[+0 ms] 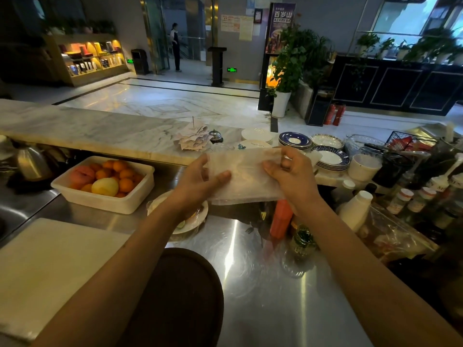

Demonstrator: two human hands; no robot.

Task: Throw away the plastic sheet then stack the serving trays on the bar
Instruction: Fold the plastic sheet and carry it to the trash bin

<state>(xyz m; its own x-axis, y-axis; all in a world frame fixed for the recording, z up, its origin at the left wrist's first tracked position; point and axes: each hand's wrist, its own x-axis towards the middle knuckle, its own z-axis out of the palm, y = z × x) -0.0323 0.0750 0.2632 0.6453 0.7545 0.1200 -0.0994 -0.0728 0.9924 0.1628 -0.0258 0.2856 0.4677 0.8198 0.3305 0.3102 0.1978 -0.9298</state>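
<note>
Fingers of both hands pinching plastic sheet [240,176], steel counter [263,296], marble bar [100,128], lobby floor [162,101]

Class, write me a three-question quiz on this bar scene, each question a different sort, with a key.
1. True or false: both hands grip the plastic sheet.
2. The white tub holds: A) plates B) fruit C) bottles?
3. Fill in: the dark round tray lies on the ___ counter.

Key: 1 true, the left hand and the right hand each pinch an end; 2 B; 3 steel.
</note>
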